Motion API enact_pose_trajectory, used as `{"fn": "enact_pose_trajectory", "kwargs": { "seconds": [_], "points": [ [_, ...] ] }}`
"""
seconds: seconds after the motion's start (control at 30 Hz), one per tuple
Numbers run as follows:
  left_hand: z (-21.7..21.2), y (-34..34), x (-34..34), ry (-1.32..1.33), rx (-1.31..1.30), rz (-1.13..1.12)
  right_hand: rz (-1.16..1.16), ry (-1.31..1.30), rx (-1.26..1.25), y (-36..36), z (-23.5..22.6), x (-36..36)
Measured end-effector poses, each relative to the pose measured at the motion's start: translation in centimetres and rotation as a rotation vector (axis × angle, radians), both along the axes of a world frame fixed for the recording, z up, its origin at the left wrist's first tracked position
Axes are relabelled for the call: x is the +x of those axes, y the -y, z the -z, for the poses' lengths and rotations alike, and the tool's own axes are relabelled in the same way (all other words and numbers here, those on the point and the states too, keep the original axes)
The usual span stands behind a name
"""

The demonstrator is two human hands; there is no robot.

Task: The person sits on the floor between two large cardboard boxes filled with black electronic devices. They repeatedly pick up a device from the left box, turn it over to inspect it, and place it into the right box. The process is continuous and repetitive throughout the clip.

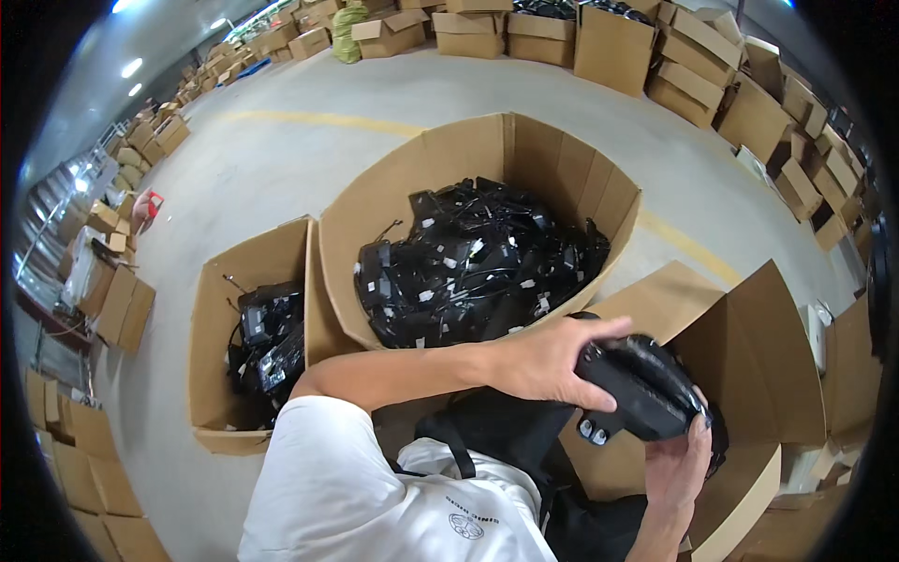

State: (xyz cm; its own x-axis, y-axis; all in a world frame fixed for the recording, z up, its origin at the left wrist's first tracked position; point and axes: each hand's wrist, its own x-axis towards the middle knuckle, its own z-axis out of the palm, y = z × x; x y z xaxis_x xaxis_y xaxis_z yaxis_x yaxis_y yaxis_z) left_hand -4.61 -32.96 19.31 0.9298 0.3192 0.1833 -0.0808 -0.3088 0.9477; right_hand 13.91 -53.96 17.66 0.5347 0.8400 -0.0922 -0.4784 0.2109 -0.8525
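Note:
Between my two hands is a long black plastic part (641, 389) with rounded edges; its exact kind I cannot make out. Two small shiny round ends stick out at its lower left. My left hand (552, 361) reaches across from the left and grips the upper left end, thumb on the near face. Fingers of my right hand (679, 459) are closed on the lower right end from below. The part is held above an open cardboard box (768, 347) on the right, and other dark things show behind it.
A large carton (412, 159) ahead holds a heap of black plastic parts (468, 258) with cables and white labels. Left of it, a smaller carton (211, 328) contains black units (272, 328). Stacked cardboard boxes (693, 70) line the far side, with a green sack (346, 33) among them.

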Motion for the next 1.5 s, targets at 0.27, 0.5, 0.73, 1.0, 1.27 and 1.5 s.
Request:
{"fn": "enact_pose_trajectory", "kwargs": {
  "seconds": [0.27,0.5,0.73,1.0,1.27,1.5],
  "points": [
    [-2.0,-5.1,-16.8,0.319,0.062,-1.449,0.326,0.116,0.201,-1.1,-0.6,7.5],
    [5.9,-12.3,-53.4,-0.563,0.502,-2.043,0.509,0.067,0.053,5.4,3.8,14.3],
    [5.3,-22.1,-27.4,-0.516,0.387,-1.346,0.759,0.105,-0.183,7.7,4.0,13.0],
    [16.5,-35.9,-20.7,-1.284,0.734,-0.486,0.81,0.17,-0.289,15.1,8.1,12.6],
    [17.1,-33.9,-23.0,-1.314,0.36,-0.111,0.932,0.166,-0.309,18.6,8.3,12.3],
    [16.0,-31.0,-23.6,-1.288,0.435,-0.173,0.783,0.014,-0.282,11.1,8.1,10.6]
  ]
}}
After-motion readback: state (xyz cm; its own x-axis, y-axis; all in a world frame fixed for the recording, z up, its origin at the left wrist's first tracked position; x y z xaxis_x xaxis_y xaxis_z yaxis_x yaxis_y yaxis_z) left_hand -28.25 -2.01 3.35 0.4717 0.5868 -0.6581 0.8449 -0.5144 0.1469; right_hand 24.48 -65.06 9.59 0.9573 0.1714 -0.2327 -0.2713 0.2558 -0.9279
